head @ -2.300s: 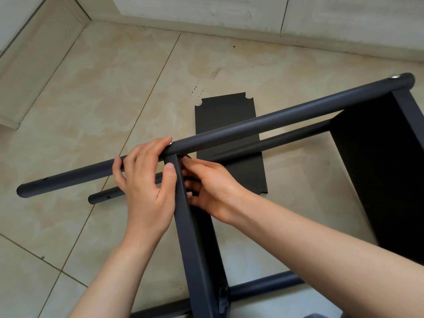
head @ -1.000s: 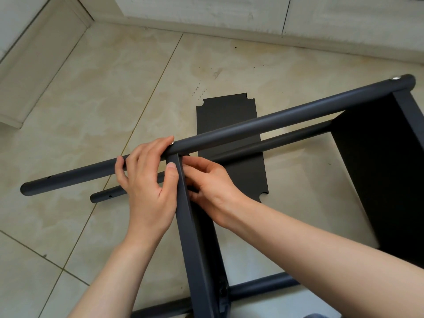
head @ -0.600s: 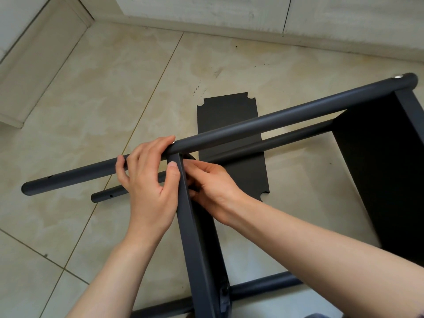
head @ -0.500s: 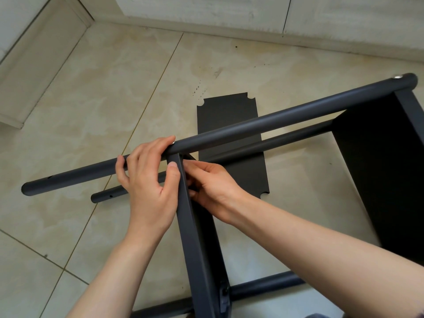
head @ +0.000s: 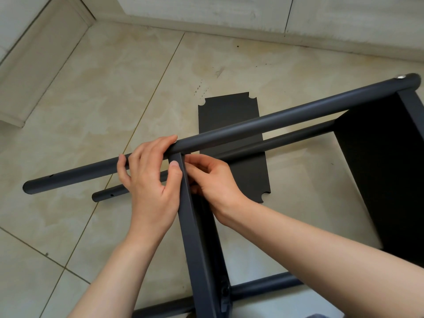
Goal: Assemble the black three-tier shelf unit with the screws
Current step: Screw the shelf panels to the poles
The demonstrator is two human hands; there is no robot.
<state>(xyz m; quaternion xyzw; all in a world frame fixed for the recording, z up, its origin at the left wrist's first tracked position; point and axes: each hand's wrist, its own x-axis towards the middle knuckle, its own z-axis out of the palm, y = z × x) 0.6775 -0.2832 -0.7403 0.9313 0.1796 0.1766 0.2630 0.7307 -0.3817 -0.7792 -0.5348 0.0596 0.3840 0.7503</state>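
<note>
Left hand (head: 150, 180) curled over my top pole (head: 263, 121), thumb on middle shelf (head: 195, 237) edge, right hand (head: 212, 180) fingers pinched under that joint, held item hidden.

Beige tiled floor (head: 96, 92), grout lines running diagonal, faint stains near far edge. Loose black shelf panel (head: 231, 115) flat on floor, mid-floor, notched corners. Shelf frame (head: 378, 180) resting on floor at right. Lower pole (head: 107, 195) low beside floor; contact unclear.
</note>
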